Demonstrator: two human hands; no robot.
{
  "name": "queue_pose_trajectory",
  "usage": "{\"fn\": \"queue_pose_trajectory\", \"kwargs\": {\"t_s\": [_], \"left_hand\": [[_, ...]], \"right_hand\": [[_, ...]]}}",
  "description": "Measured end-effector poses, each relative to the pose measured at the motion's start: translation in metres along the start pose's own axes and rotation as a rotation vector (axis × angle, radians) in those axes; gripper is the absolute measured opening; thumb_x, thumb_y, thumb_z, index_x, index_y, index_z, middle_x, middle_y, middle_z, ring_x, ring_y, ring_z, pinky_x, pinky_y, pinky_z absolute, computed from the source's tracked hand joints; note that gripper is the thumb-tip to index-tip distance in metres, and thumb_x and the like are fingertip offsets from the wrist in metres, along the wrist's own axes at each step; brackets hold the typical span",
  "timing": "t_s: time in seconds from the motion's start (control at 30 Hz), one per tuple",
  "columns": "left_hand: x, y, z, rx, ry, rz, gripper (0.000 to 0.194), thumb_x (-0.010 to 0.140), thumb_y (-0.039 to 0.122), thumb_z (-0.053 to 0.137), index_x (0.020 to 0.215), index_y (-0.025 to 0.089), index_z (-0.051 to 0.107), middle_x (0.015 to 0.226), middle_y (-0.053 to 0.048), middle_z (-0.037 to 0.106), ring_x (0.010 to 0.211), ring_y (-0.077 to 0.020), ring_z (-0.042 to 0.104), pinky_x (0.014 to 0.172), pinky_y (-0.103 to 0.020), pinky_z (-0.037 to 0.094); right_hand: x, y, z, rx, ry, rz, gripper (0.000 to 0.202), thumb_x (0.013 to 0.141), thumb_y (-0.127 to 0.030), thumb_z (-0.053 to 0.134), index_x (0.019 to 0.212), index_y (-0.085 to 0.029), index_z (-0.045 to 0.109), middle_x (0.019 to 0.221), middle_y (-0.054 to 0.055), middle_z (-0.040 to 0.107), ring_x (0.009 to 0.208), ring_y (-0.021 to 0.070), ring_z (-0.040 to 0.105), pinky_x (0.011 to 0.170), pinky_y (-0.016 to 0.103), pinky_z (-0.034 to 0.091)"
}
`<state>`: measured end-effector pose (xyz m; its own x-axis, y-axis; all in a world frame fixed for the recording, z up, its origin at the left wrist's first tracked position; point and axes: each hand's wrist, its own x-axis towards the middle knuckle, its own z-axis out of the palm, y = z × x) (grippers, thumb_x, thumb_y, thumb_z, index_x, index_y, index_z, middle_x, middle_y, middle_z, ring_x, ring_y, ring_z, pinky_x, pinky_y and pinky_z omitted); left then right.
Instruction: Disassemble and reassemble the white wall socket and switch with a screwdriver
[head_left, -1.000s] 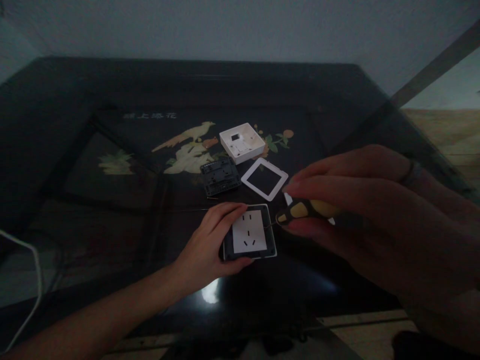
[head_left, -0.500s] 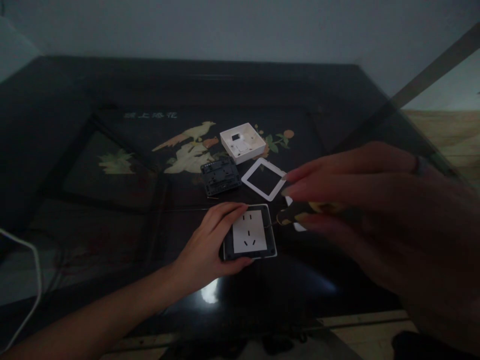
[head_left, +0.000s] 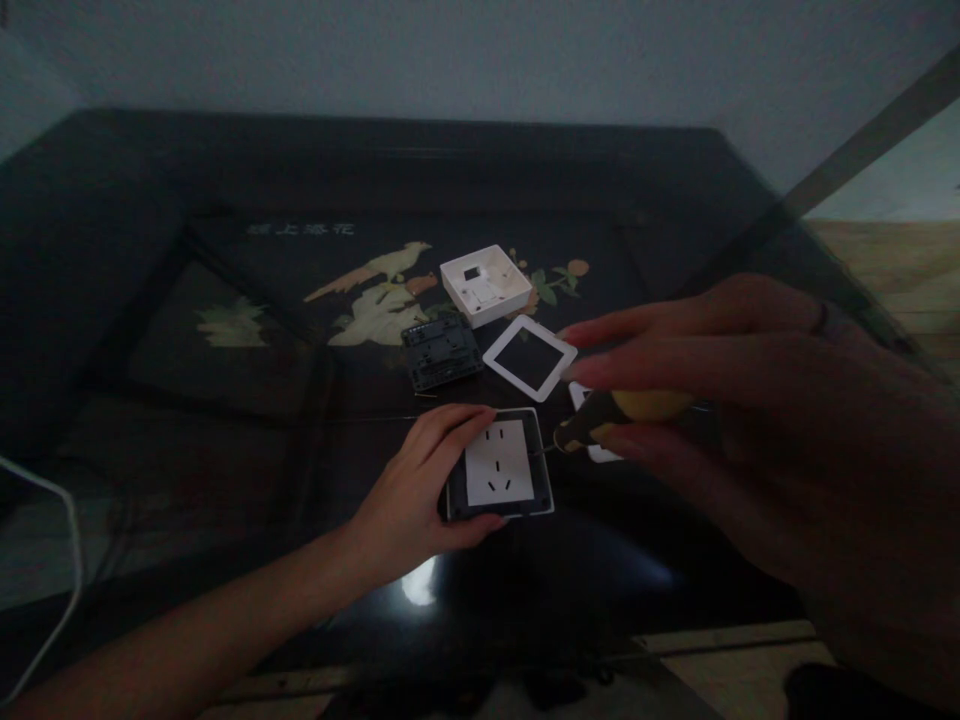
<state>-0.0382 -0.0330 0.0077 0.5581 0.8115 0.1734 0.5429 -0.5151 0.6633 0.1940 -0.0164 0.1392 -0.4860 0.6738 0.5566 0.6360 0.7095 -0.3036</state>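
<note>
A wall socket (head_left: 499, 465) with a white face and dark surround lies face up on the dark table. My left hand (head_left: 427, 490) grips it from the left, fingers over its far edge and thumb at its near edge. In my right hand (head_left: 675, 370) is a screwdriver (head_left: 592, 420) with a yellow and dark handle, held between fingers and thumb. Its thin shaft points left, and the tip meets the right side of the socket's surround. Partly hidden beneath the right hand is another white frame piece (head_left: 604, 453).
Beyond the socket lie an open white box (head_left: 486, 285), a white square frame (head_left: 529, 358) and a dark socket back (head_left: 442, 352), with small screws (head_left: 425, 395) near it. A white cable (head_left: 75, 540) hangs at the left.
The screwdriver handle has turned in my right hand, showing more yellow, and the right fingers have shifted slightly. My left hand and the socket stay in place.
</note>
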Motion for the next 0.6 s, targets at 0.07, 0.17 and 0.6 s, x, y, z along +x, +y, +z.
{"fn": "queue_pose_trajectory", "kwargs": {"t_s": [0.07,0.17,0.6], "left_hand": [[0.000,0.000,0.000,0.000,0.001,-0.001,0.081,0.078,0.035,0.075,0.145,0.027,0.029,0.139,-0.012,0.042,0.129,-0.0326,0.043,0.109,-0.052,0.042],[-0.001,-0.001,0.000,0.000,0.002,-0.007,0.081,0.078,0.036,0.075,0.145,0.026,0.029,0.140,-0.012,0.041,0.130,-0.0320,0.042,0.109,-0.052,0.042],[-0.001,0.000,0.001,-0.004,0.010,-0.008,0.079,0.077,0.036,0.075,0.143,0.026,0.032,0.140,-0.012,0.042,0.129,-0.0329,0.043,0.108,-0.051,0.043]], "right_hand": [[0.001,0.004,0.005,-0.013,0.010,-0.065,0.009,0.090,-0.028,0.066,0.094,-0.021,0.070,0.088,0.003,0.074,0.087,0.0148,0.073,0.077,0.019,0.061],[-0.001,0.005,0.006,-0.028,0.053,-0.065,0.019,0.090,-0.035,0.066,0.099,-0.019,0.068,0.097,0.004,0.073,0.094,0.0159,0.071,0.084,0.023,0.060],[0.000,0.009,0.011,-0.070,0.103,-0.076,0.010,0.089,-0.030,0.068,0.090,-0.021,0.064,0.081,0.003,0.067,0.075,0.0145,0.066,0.061,0.024,0.059]]}}
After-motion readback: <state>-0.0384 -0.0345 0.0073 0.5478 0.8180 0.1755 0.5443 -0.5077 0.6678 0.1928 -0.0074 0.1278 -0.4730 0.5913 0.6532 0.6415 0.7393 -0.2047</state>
